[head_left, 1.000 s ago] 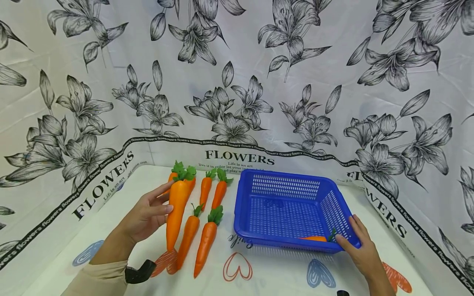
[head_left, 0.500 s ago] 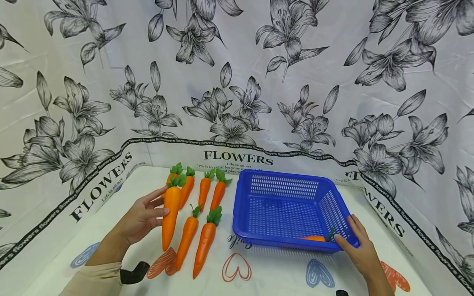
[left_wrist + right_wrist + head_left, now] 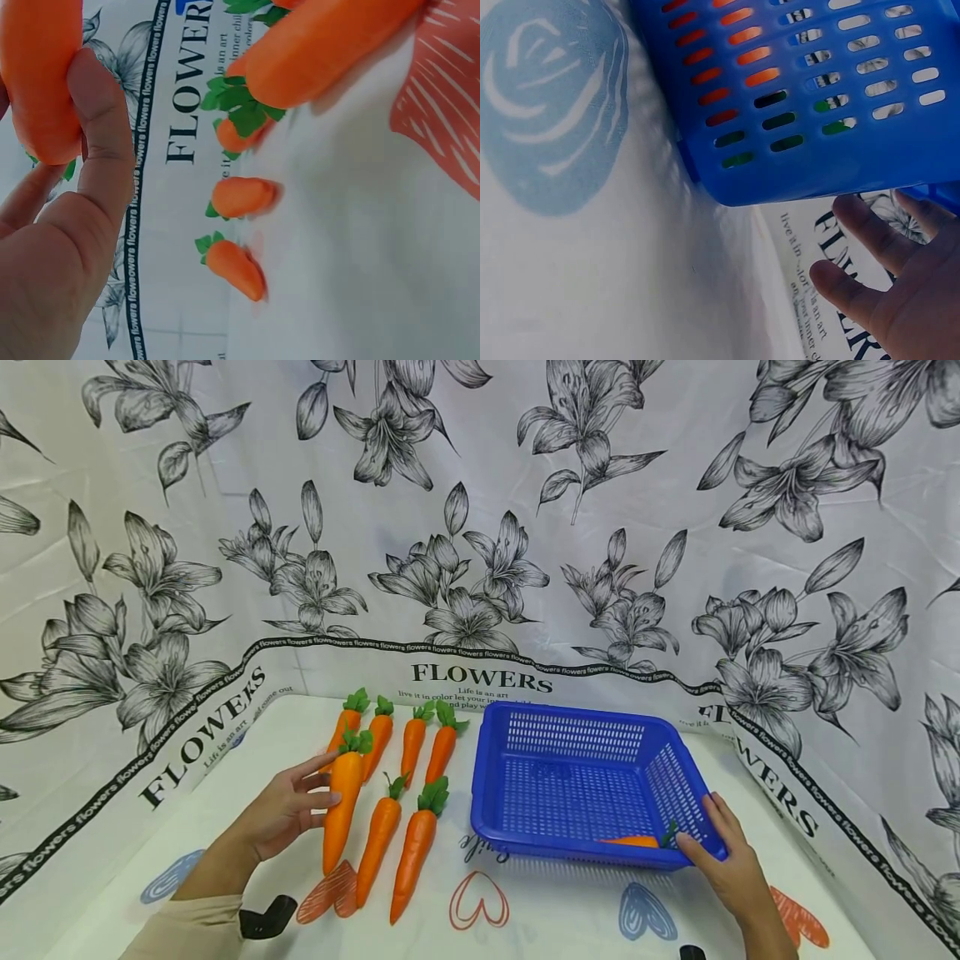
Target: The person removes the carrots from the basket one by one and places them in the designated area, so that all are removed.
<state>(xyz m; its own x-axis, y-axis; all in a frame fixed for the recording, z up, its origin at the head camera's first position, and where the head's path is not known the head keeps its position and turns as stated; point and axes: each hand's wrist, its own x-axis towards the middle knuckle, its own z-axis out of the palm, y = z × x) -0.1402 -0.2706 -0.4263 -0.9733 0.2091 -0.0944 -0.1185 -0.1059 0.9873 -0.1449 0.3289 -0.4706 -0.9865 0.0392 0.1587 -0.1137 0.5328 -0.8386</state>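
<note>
In the head view my left hand (image 3: 288, 810) pinches an orange carrot (image 3: 342, 802) with a green leafy top between thumb and fingers. Its tip points toward me; whether it touches the table I cannot tell. The left wrist view shows the held carrot (image 3: 41, 82) close up, between thumb and fingers. To its right lie two front carrots (image 3: 378, 841) (image 3: 414, 860), and several smaller ones (image 3: 414, 743) form a row behind. My right hand (image 3: 727, 860) rests at the front right corner of a blue plastic basket (image 3: 577, 853), its fingers fairly straight. One carrot (image 3: 633, 842) lies inside, partly hidden by the front wall.
The white tablecloth (image 3: 555, 927) has printed hearts and lettering. A floral curtain (image 3: 480, 568) encloses the back and both sides. The basket's slotted wall (image 3: 795, 165) shows closely in the right wrist view. Dark wrist devices (image 3: 267, 917) are at the lower edge.
My left hand has moved the held carrot left and slightly toward me, uncovering more of the back row. My right hand and the basket stay in place.
</note>
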